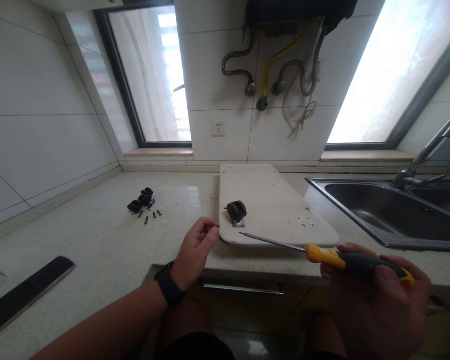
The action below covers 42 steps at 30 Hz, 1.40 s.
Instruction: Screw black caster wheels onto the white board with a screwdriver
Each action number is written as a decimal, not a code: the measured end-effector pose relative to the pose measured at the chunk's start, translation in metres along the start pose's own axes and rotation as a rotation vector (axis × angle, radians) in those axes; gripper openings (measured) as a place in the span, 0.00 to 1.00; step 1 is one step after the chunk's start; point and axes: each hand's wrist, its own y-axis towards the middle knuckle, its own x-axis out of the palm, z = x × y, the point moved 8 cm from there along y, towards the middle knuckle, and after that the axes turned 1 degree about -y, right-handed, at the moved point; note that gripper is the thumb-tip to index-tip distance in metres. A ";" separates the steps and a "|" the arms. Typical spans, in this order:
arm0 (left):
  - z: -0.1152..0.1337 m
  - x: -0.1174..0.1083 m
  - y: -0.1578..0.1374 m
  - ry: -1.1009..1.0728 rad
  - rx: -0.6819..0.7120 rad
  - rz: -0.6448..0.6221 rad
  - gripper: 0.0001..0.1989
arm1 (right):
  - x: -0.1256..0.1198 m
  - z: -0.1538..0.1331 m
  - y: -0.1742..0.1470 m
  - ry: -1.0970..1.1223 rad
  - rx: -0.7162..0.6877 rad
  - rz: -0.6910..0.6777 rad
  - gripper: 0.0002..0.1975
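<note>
While one caster [237, 212] stands, a screwdriver [324, 256] points its way

Black, twin-wheeled, on a silvery plate [239, 224], it sits near the front left corner of a pale board [255, 192] on the counter [97, 220]. The right hand [378, 305] wraps the yellow-and-black handle [362, 264]; the left hand [197, 245] half curls beside the board, whether around anything I can't tell.

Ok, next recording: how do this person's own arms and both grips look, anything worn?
The left grip is a bare, ungloved hand. A black watch with a dark band circles that wrist, and no sleeve shows on the left forearm. The right grip is ungloved too; its wrist isn't clearly visible.
</note>
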 end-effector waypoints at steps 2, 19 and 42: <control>-0.004 -0.005 0.003 0.091 0.071 0.006 0.16 | 0.005 -0.009 0.007 -0.040 -0.079 -0.008 0.16; -0.043 -0.002 0.011 0.291 0.147 -0.200 0.24 | 0.111 -0.035 0.043 -0.187 -0.383 -0.352 0.15; -0.062 0.005 0.011 0.403 0.160 -0.314 0.23 | 0.163 -0.021 0.027 -0.322 -0.533 -0.770 0.12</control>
